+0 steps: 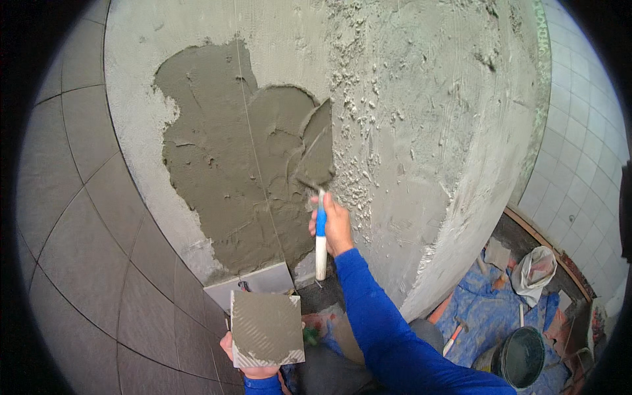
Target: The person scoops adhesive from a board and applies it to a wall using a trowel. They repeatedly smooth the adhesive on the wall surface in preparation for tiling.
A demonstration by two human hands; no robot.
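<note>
My right hand (pixel 337 229) is wrapped round the blue-and-white handle of a trowel (pixel 320 257). Its blade lies against the wall, at the right edge of a patch of wet grey mortar (pixel 210 138). Low on the left, my left hand (pixel 258 370) grips a square tile (pixel 266 322) from below. Mortar covers the tile's upward face, with ridges on part of it; most of the left fingers are hidden beneath it. A light grey tile (pixel 263 282) stands at the foot of the mortar patch, just beyond the held tile.
A thin string (pixel 253 141) runs down across the mortar. Large grey tiles (pixel 85 243) cover the left side. At the lower right, a hammer (pixel 454 339), a dark bucket (pixel 523 359) and a white sack (pixel 533 275) are on or beside a blue sheet (pixel 477 303).
</note>
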